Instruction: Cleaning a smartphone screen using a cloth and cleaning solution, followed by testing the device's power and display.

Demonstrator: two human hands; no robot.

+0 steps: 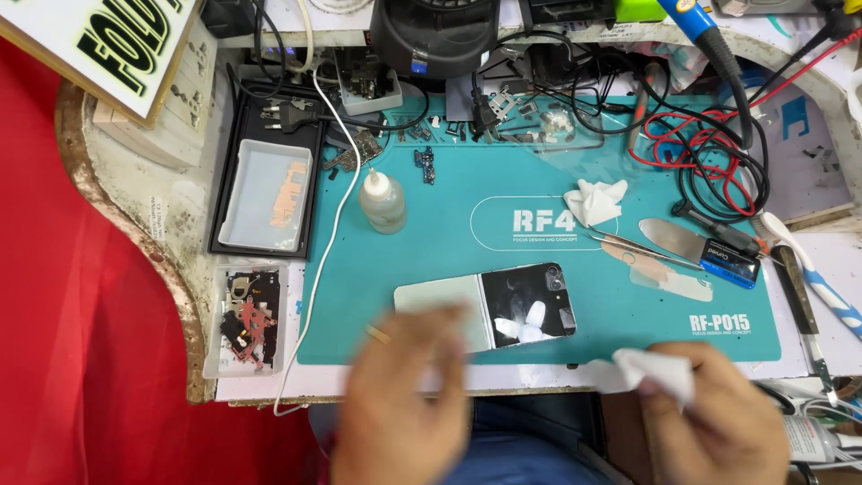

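Observation:
A flip phone (503, 307) lies flat on the teal work mat (431, 233), pale green at its left half and glossy black at its right half. My left hand (404, 395) is blurred, fingers apart, hovering over the phone's left end and holding nothing that I can make out. A ring shows on one finger. My right hand (718, 413) sits at the table's front edge, right of the phone, with a crumpled white tissue (651, 370) pinched in its fingers.
On the mat are a small squeeze bottle (382, 199), another crumpled tissue (594, 199), tweezers (642, 247), a metal spatula (678, 238) and small parts along the back. Two trays (265, 193) (247, 319) stand left. Red and black cables (709, 153) coil at the right.

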